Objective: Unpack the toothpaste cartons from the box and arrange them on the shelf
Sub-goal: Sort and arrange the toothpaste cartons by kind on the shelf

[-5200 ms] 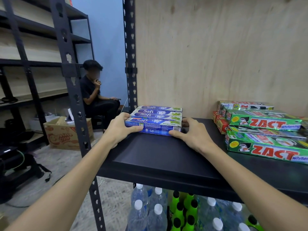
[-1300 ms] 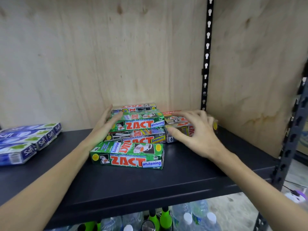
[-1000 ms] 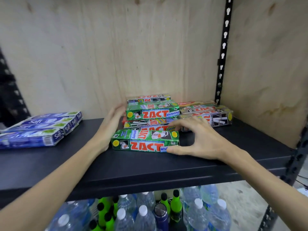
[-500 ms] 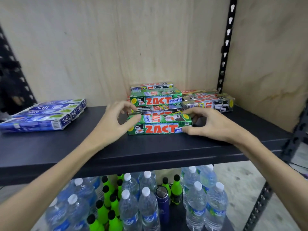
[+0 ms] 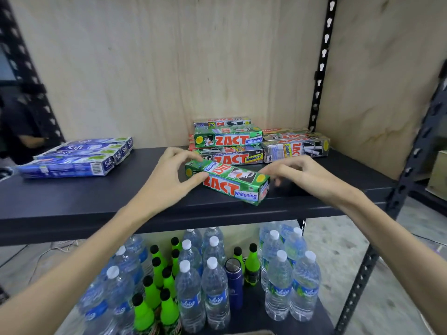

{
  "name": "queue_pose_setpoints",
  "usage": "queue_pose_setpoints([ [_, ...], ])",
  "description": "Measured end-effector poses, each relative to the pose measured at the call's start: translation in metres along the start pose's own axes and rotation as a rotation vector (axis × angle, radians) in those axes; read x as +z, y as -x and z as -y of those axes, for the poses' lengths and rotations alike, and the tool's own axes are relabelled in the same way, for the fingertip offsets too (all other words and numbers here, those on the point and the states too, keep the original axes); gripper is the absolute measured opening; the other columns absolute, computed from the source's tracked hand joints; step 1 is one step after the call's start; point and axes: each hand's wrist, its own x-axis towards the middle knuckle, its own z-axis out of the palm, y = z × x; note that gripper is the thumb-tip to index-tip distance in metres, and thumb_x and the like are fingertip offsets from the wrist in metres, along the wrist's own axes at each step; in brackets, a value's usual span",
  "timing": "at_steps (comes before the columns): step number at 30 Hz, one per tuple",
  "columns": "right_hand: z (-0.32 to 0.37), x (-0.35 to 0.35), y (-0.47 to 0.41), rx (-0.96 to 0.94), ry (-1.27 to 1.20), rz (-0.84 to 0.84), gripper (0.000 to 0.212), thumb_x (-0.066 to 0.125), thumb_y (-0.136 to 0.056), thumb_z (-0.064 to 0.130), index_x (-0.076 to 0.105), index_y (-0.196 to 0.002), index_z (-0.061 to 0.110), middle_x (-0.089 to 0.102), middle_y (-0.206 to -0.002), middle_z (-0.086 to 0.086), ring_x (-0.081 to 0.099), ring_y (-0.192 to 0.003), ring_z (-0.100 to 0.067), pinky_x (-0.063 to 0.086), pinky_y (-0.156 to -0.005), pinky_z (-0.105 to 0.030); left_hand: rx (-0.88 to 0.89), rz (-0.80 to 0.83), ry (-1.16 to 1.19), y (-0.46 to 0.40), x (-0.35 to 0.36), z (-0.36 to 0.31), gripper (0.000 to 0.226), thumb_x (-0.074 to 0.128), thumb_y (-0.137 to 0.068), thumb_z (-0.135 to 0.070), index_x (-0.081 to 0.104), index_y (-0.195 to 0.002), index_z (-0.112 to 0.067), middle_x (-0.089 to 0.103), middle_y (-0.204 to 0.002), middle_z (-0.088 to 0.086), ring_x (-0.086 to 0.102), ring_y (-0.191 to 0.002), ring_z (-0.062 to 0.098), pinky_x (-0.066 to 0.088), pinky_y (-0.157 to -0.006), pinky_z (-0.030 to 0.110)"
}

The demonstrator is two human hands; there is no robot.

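A green ZACT Whitening carton (image 5: 229,182) lies skewed near the front edge of the black shelf (image 5: 96,197), its right end swung toward me. My left hand (image 5: 169,180) pinches its left end between thumb and fingers. My right hand (image 5: 297,175) hovers at its right end with fingers loosely curled, touching or just off the carton. Behind it sits a stack of ZACT cartons (image 5: 229,146), and silver ZACT Smokers cartons (image 5: 295,146) lie to their right. Blue Safi cartons (image 5: 79,158) lie in a row at the shelf's left.
Plywood panels (image 5: 169,68) close the back and right side. A black perforated upright (image 5: 321,61) stands at the back right corner. On the lower shelf stand several water bottles (image 5: 212,286), green bottles (image 5: 150,293) and a dark flask (image 5: 233,281). A person (image 5: 21,122) is partly visible far left.
The front green carton has been pulled forward and turned, its right end now nearer the shelf edge. My left hand now pinches its left end; my right hand has come off its right end.
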Motion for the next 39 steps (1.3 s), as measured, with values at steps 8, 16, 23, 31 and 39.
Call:
queue_pose_setpoints([
  [8,0.02,0.039,0.01,-0.073,-0.093,0.167,0.02,0.065,-0.097,0.017,0.072,-0.116,0.017,0.078,-0.105,0.002,0.07,-0.107,-0.01,0.049,-0.098,-0.021,-0.139,0.018,0.336,0.064,0.006,-0.057,0.067,0.048,-0.072,-0.09,0.053,-0.12,-0.043,0.055,-0.121,-0.014,0.055,-0.112,-0.007,0.043,-0.095,0.016],
  [16,0.025,0.058,0.002,-0.146,-0.025,0.051,0.019,0.068,-0.096,0.019,0.07,-0.115,0.021,0.075,-0.109,0.01,0.067,-0.107,-0.009,0.051,-0.099,-0.03,-0.206,0.046,0.29,0.069,-0.016,-0.044,0.061,0.083,-0.078,-0.042,0.045,-0.126,-0.034,0.064,-0.12,-0.024,0.06,-0.107,-0.014,0.047,-0.084,0.008],
  [23,0.01,0.054,-0.018,-0.054,0.323,-0.062,0.08,0.068,-0.083,0.06,0.032,-0.152,0.042,0.045,-0.138,0.016,0.054,-0.103,-0.005,0.043,-0.082,-0.021,-0.183,0.387,0.286,0.047,-0.067,-0.012,0.053,0.079,-0.082,-0.033,0.055,-0.129,-0.032,0.068,-0.128,-0.017,0.065,-0.116,0.004,0.049,-0.101,0.028],
  [31,0.015,0.06,-0.048,-0.064,0.335,-0.017,0.055,0.068,-0.084,0.058,0.059,-0.132,0.032,0.066,-0.109,0.003,0.061,-0.097,-0.014,0.052,-0.086,-0.03,-0.102,0.156,-0.019,0.036,-0.078,0.036,0.044,0.07,-0.079,-0.066,0.069,-0.115,-0.039,0.069,-0.108,-0.018,0.063,-0.101,0.005,0.051,-0.09,0.031],
  [39,0.062,0.082,-0.127,-0.334,0.485,-0.165,0.051,0.071,-0.081,0.061,0.07,-0.114,0.022,0.069,-0.114,0.005,0.058,-0.101,-0.012,0.042,-0.086,-0.028,-0.112,-0.023,-0.069,-0.013,-0.137,0.087,0.05,0.061,-0.079,-0.068,0.065,-0.123,-0.044,0.069,-0.118,-0.012,0.064,-0.096,0.011,0.051,-0.092,0.036],
])
